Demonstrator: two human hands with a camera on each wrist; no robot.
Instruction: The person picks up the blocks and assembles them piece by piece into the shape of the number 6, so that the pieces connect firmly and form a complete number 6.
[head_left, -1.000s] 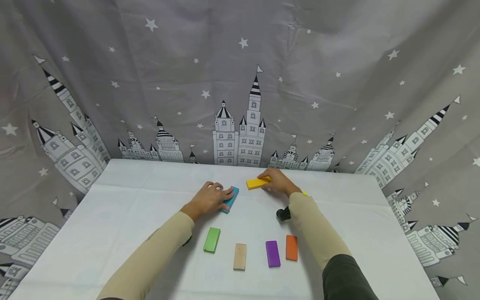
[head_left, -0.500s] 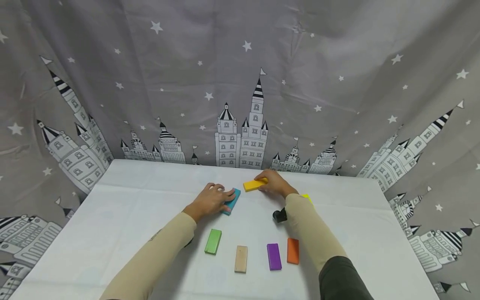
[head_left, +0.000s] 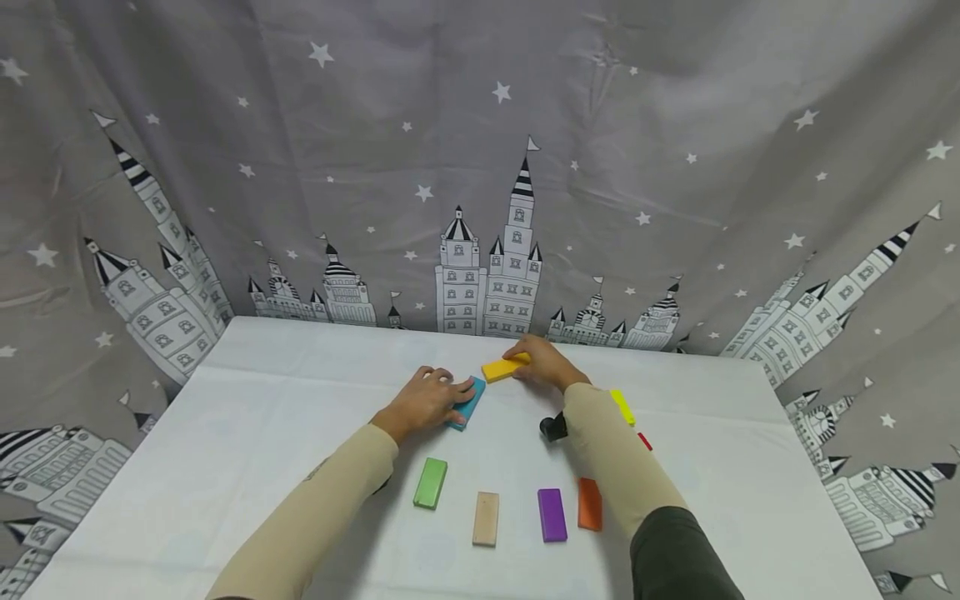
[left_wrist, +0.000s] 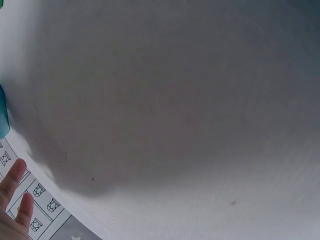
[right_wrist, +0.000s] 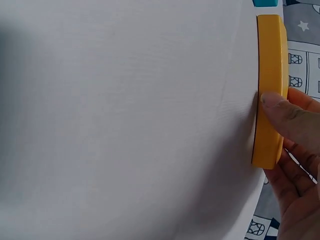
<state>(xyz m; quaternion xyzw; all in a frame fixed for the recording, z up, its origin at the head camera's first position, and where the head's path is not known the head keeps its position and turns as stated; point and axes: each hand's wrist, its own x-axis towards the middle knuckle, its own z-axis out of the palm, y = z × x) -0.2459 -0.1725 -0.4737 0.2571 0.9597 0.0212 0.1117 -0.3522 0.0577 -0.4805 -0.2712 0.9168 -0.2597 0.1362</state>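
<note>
My left hand (head_left: 425, 402) grips a blue block (head_left: 471, 403) on the white table, thumb and index finger at its two sides. In the left wrist view only a sliver of the blue block (left_wrist: 3, 114) shows, above two fingertips. Just behind and to the right, my right hand (head_left: 546, 364) pinches a yellow-orange block (head_left: 501, 369) by its right part. In the right wrist view the thumb (right_wrist: 280, 106) lies on the long side of the yellow-orange block (right_wrist: 270, 55), fingers behind it. A small gap separates its far end from the blue block (right_wrist: 265, 2).
Nearer the front lie a green block (head_left: 431, 483), a plain wooden block (head_left: 485, 518), a purple block (head_left: 552, 515) and an orange block (head_left: 589, 503). Beside the right forearm are a bright yellow block (head_left: 622, 407) and a red piece (head_left: 644, 441), partly hidden. A patterned curtain (head_left: 375, 183) hangs behind.
My right hand has slid the yellow-orange block left, closer to the blue block's far end. The left hand keeps its grip on the blue block. The red piece has come into view beside the right sleeve.
</note>
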